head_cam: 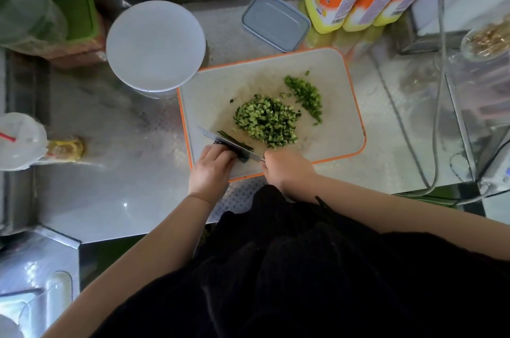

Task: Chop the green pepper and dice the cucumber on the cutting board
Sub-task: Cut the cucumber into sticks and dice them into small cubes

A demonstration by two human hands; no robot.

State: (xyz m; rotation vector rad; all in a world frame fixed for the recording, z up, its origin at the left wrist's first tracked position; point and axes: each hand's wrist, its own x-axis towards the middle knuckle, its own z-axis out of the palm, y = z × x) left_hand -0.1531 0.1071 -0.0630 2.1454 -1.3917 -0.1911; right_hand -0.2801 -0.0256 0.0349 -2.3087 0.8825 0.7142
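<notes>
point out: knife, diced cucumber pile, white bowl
knife point(230, 144): head view, on the flat of the blade.
diced cucumber pile point(266, 121): head view, middle of the heap.
white bowl point(156, 45): head view, on its bare inside.

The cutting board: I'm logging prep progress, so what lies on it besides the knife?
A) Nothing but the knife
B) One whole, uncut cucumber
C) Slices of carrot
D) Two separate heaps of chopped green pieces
D: the cutting board bears a big heap of diced cucumber in its middle and a smaller strip of chopped green pepper further right, with a gap between them.
</notes>
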